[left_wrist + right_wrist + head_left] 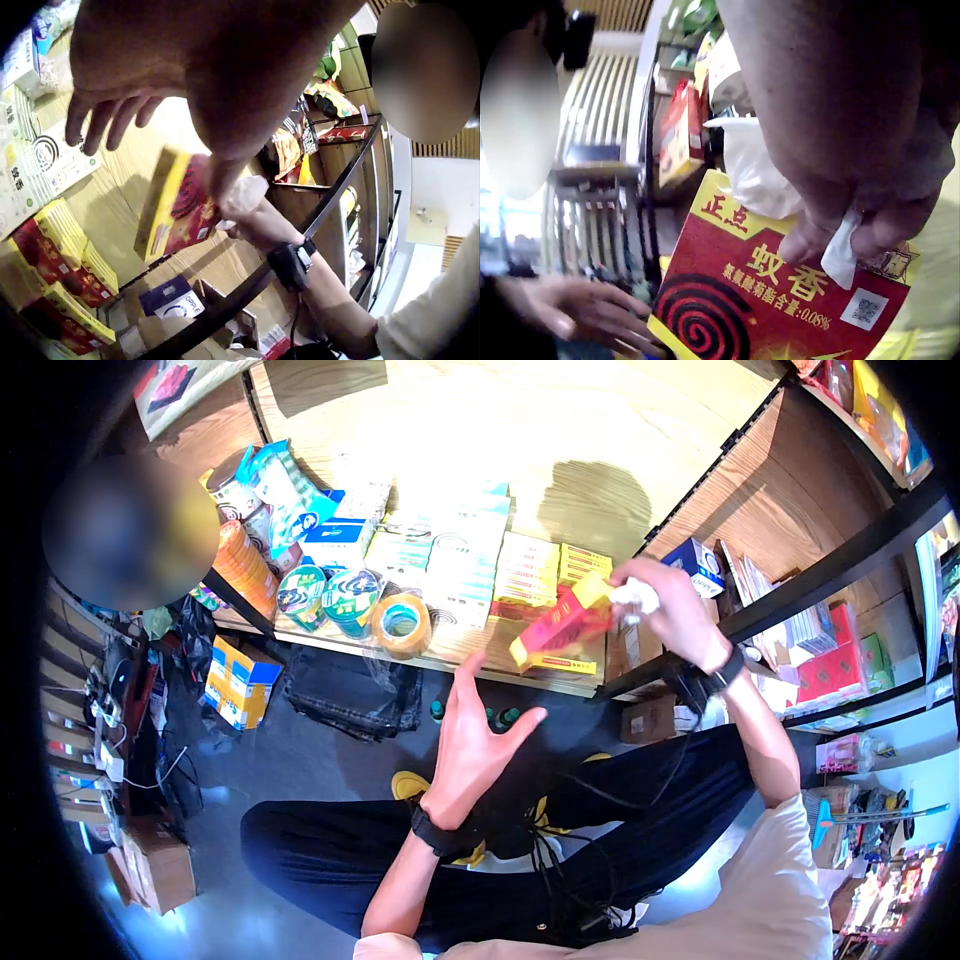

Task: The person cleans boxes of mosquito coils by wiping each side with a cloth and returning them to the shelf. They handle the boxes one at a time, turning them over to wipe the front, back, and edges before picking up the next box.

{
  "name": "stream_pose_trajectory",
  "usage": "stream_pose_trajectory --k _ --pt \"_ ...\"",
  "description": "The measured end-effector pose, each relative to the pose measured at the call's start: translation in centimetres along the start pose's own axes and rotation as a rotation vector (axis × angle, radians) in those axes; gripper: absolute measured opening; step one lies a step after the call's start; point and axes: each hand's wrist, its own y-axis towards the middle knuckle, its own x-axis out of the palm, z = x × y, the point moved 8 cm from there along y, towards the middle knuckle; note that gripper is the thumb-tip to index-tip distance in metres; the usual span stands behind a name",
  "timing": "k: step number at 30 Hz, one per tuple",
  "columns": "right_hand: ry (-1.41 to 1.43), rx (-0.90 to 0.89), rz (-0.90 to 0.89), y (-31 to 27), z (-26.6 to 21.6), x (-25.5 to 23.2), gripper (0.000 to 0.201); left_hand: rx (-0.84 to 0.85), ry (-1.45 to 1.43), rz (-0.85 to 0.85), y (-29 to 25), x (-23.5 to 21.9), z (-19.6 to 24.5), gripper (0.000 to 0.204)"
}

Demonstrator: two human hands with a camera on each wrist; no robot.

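Observation:
My right hand (682, 615) grips a red and yellow mosquito coil box (780, 300) by its edge, tilted above the shelf front. Between the same hand and the box is a crumpled white tissue (757, 176). A black spiral and Chinese print show on the box's red face in the right wrist view. My left hand (472, 745) is held apart from the box with thumb and fingers spread, holding nothing. Behind the box, yellow and red boxes (527, 575) of similar look stand in stacks on the wooden shelf (620, 430).
Left of the stacks are pale green packs (465, 550), a tape roll (402, 624) and round green-lidded tubs (302, 597). A black shelf rail (800, 590) runs along the right, with an OPPLE box (172, 298) beyond it. A yellow-blue carton (240, 685) sits on the floor.

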Motion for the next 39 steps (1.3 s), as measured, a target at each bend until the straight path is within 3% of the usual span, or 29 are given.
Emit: stream_pose_trajectory --k 3,4,5,6,7,8,10,12,14,15,16,18,20,23,26,28,29,30,32,33,34,36,37,38,39 --pt "0.342 0.250 -0.093 -2.4 -3.1 0.1 0.033 0.101 -0.393 -0.080 -0.4 0.7 2.2 0.084" --pt "0.475 0.368 -0.157 -3.3 -3.8 0.8 0.035 0.115 -0.477 -0.089 -0.8 0.9 3.1 0.072" --pt "0.458 0.192 -0.107 -3.5 -4.8 0.9 0.034 0.118 -0.495 -0.098 -1.3 1.1 3.4 0.063" --pt "0.533 0.343 -0.177 -4.0 -4.8 1.4 0.033 0.123 -0.516 -0.105 -1.7 1.5 3.7 0.055" --pt "0.519 0.259 -0.170 -4.0 -4.8 1.7 0.034 0.101 -0.535 -0.040 -2.0 1.0 4.1 0.041" --pt "0.501 0.180 -0.163 -4.1 -4.5 1.9 0.035 0.094 -0.529 -0.051 -2.2 1.3 3.7 0.041" --pt "0.384 0.058 -0.031 -4.3 -4.1 0.7 0.037 0.037 -0.482 -0.006 -2.3 1.6 2.3 0.039" --pt "0.381 0.149 0.081 -5.2 -2.3 -0.3 0.046 0.050 -0.506 -0.003 -1.9 1.9 1.9 0.039" --pt "0.969 0.391 0.211 -6.8 0.5 0.2 0.056 0.207 -0.341 0.071 -1.8 1.5 2.4 0.040" --pt "1.076 0.388 0.316 -6.6 0.2 -0.1 0.064 0.198 -0.292 0.063 -1.8 1.6 2.6 0.040" --pt "1.156 0.359 0.399 -6.7 -0.1 -0.7 0.055 0.194 -0.291 0.050 -1.7 2.0 2.5 0.040" --pt "0.927 0.340 0.526 -7.4 -0.5 -1.3 0.047 0.217 -0.204 0.067 -1.4 2.6 2.6 0.041" --pt "0.455 0.225 0.437 -7.3 -2.3 -2.1 0.038 0.217 -0.188 0.037 -1.4 3.3 2.7 0.042" --pt "0.078 -0.069 0.361 -6.9 -6.1 -1.0 0.059 0.216 -0.134 -0.009 -1.3 4.4 2.6 0.045" --pt "0.130 -0.050 0.163 -6.5 -7.1 1.9 0.053 0.234 -0.131 -0.023 -1.8 4.8 2.0 0.045" --pt "0.162 -0.022 0.151 -7.0 -7.0 3.9 0.051 0.124 -0.097 -0.178 -2.1 5.8 0.7 0.057" --pt "0.194 -0.080 0.102 -7.5 -7.9 5.2 0.050 0.055 -0.079 -0.225 -2.1 6.1 0.2 0.057" --pt "0.224 -0.135 0.053 -7.9 -9.0 6.2 0.050 0.102 -0.048 -0.240 -2.5 6.5 -1.1 0.057" --pt "0.258 -0.236 -0.025 -8.5 -12.0 7.3 0.048 -0.049 -0.510 -0.150 -2.2 6.3 -0.7 0.055" --pt "0.241 -0.230 -0.041 -8.4 -12.5 7.2 0.046 -0.028 -0.499 -0.114 -1.7 5.7 0.4 0.045" --pt "0.238 -0.220 -0.032 -8.2 -12.1 6.8 0.046 -0.023 -0.497 -0.127 -1.9 5.8 -0.1 0.045" --pt "0.060 -0.185 0.072 -7.3 -9.9 5.2 0.044 0.049 -0.170 -0.215 -2.7 6.5 -1.4 0.037" --pt "0.026 -0.213 0.122 -7.1 -9.0 4.4 0.043 0.153 -0.041 -0.153 -2.2 5.9 -0.1 0.034" --pt "-0.037 -0.157 0.153 -6.6 -8.2 3.4 0.042 -0.012 -0.140 -0.170 -2.4 5.7 0.0 0.040" --pt "0.042 -0.107 0.185 -6.6 -6.8 2.8 0.043 0.026 -0.161 -0.140 -2.1 5.6 0.9 0.038"
